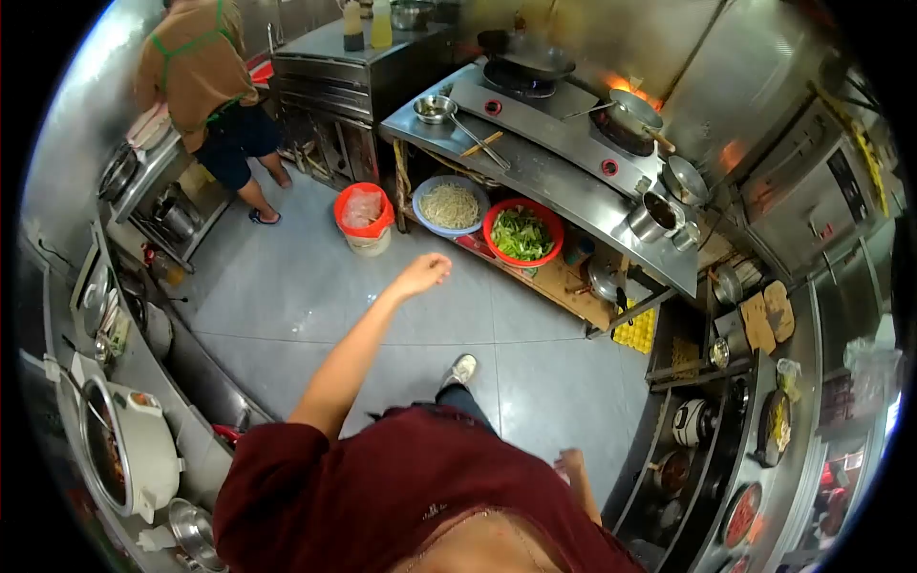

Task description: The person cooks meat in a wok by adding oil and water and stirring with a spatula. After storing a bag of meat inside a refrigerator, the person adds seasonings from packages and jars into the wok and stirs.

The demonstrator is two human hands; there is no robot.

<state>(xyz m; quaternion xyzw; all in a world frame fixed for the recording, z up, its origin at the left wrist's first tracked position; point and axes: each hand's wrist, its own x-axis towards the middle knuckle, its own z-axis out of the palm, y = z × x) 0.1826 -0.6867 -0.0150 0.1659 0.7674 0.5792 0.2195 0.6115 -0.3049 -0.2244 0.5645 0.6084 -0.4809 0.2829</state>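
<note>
My left hand reaches out over the grey floor, its fingers loosely bent, and whether anything is between them is too small to tell. Nearest to it are a bucket with a red bag, a blue basin of sprouts and a red basin of leafy greens on the low shelf. At my other side, close to my body, my right hand hangs low, small and partly hidden, with its fingers unclear.
A steel stove counter holds woks, one over a flame. A person stands at the back left counter. A large cooker sits at left. Shelves with pots stand at right.
</note>
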